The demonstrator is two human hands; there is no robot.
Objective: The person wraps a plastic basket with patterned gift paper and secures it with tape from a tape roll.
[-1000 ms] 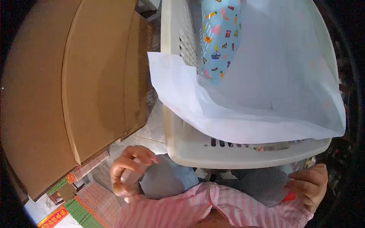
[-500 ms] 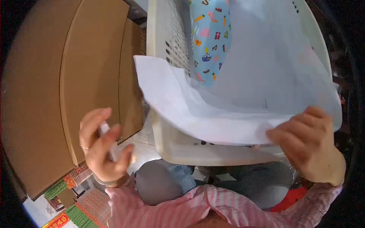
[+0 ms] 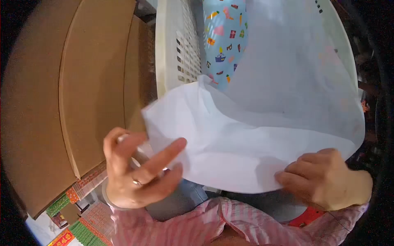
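A large thin white sheet lies draped over the near end of a white plastic basket, its near edge raised towards me. My right hand is closed on that near edge at the right. At the sheet's left corner is my left hand, its index finger stretched over the paper and other fingers bent. A small white object shows partly between the left fingers; its kind is hidden. Inside the basket, a light blue surface printed with gifts, carrots and cakes shows beside the white sheet.
Large brown cardboard stands along the left side. Red and green printed packs lie on the floor at lower left. My knees are under the basket's near end. Dark clutter lies beyond the basket's right side.
My left hand has moved right and up against the sheet's left part. The sheet's near edge has come down towards me, with my right hand still gripping it and slightly lower.
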